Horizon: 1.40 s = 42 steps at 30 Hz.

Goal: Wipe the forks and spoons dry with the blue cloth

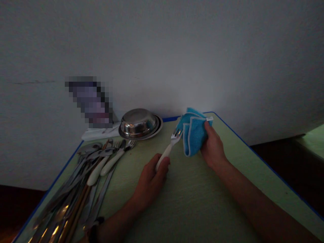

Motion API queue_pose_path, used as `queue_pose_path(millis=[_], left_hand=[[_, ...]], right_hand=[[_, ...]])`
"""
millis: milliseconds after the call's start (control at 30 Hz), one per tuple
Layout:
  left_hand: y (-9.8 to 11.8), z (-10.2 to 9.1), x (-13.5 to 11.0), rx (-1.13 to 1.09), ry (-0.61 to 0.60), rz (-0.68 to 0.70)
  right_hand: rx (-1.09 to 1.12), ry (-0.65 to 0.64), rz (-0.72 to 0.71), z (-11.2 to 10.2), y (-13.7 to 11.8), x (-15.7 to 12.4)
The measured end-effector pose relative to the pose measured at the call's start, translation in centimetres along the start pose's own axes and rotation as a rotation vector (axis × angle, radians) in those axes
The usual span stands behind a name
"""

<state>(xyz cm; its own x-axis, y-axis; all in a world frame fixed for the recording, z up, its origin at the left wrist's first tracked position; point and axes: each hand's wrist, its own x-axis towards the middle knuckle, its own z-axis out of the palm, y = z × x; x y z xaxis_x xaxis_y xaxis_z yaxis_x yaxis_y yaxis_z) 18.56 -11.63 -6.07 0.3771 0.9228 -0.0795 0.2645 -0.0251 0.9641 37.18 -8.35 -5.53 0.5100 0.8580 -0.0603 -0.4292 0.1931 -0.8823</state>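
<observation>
My left hand (153, 177) grips the white handle of a fork (165, 153), whose metal tines point up and away over the table. A folded blue cloth (194, 135) with pale edging hangs from my right hand (215, 148), pinched along its right side. The fork's tines are right at the cloth's left edge; whether they touch I cannot tell. Left of my left hand lies a pile of cutlery (83, 179), with spoons, forks and wooden-looking sticks. Two white-handled pieces rest on the pile's right side.
An upturned metal bowl (139, 123) sits on a metal plate at the table's back edge. Left of it, a blurred-out device (89, 101) leans above a white object (101, 132). The green table (192, 202) has a blue rim and stands against a grey wall (162, 50).
</observation>
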Motion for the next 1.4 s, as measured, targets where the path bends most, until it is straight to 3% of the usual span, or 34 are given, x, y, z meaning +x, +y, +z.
queue_pose_path(millis=[233, 467, 600, 833, 1033, 1167, 1400], left_hand=[[-0.3, 0.1, 0.0, -0.056, 0.057, 0.027], [0.4, 0.0, -0.2, 0.268, -0.129, 0.143], [0.1, 0.0, -0.2, 0.283, -0.13, 0.148], [0.1, 0.0, 0.0, 0.349, -0.14, 0.103], [0.5, -0.1, -0.2, 0.306, -0.152, 0.137], [0.4, 0.0, -0.4, 0.24, -0.133, 0.104], [0.0, 0.0, -0.2, 0.204, -0.089, 0.09]], right_hand=[[0.15, -0.133, 0.18, 0.6, -0.5, -0.6], [-0.003, -0.292, 0.378, 1.5, 1.2, -3.2], [-0.227, -0.307, 0.249, 1.0, 2.0, -3.6], [-0.397, -0.291, 0.11, 0.6, 1.7, -2.9], [-0.71, -0.188, -0.116, 0.3, 1.1, -2.2], [-0.672, -0.128, -0.107, 0.0, 0.8, -1.7], [-0.612, -0.338, -0.053, -0.1, 1.4, -1.6]])
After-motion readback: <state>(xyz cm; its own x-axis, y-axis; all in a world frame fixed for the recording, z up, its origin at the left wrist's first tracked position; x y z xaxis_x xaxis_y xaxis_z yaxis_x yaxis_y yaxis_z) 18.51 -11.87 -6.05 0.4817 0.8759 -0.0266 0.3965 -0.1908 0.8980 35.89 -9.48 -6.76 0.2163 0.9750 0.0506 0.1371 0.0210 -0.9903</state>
